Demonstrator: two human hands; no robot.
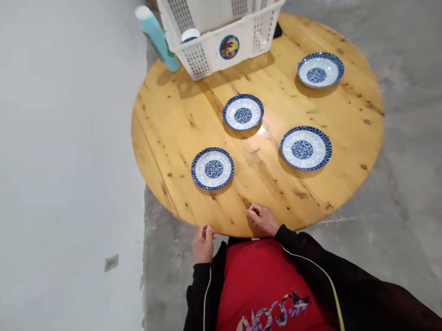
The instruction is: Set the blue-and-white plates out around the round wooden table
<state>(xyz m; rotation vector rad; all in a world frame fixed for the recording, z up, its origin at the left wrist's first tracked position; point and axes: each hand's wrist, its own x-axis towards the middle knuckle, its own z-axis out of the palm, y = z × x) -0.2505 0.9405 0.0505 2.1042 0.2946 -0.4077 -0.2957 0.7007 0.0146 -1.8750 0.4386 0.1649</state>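
Observation:
My left hand [203,243] is at the table's near edge with its fingers curled in, and I see nothing in it. Over the near rim of the round wooden table [168,138], my right hand [263,219] is also loosely closed, with no object showing. Closest to both hands lies a blue-and-white plate [213,169]. A second patterned plate [305,148] sits to the right, and a third plate [242,112] is farther back in the middle. At the far right stands a deeper blue-rimmed dish [320,70]. Neither hand touches any of them.
A white plastic basket [216,51] stands at the table's far side, with a white-capped container [191,35] visible in it. Left of it is a tall turquoise bottle [159,39]. A dark object [277,31] pokes out behind the basket. A white wall [59,143] runs along the left.

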